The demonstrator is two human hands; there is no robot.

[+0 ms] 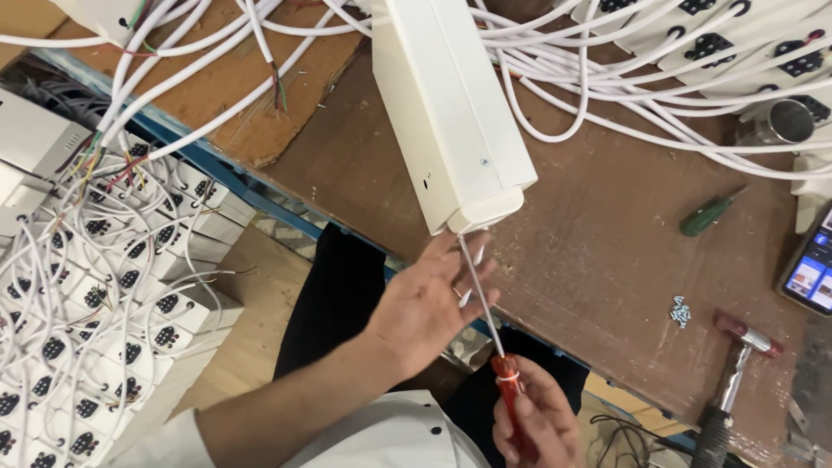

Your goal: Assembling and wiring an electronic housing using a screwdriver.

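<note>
A long white plastic power-strip casing [451, 113] lies across the brown workbench [607, 251], its near end overhanging the front edge. My right hand [537, 425] grips the red handle of a screwdriver [490, 321] whose thin metal shaft runs up to the casing's end cap. My left hand [429, 303] is spread open just below that end, its fingers beside the shaft and touching it lightly near the tip.
White cables [607, 104] and socket strips [711, 35] cover the bench's far side. A green screwdriver [706, 217], loose screws [680, 310], a hammer [737, 364], a phone [810, 269] and a metal cup [789, 121] lie to the right. Stacked socket units [95, 303] fill the left.
</note>
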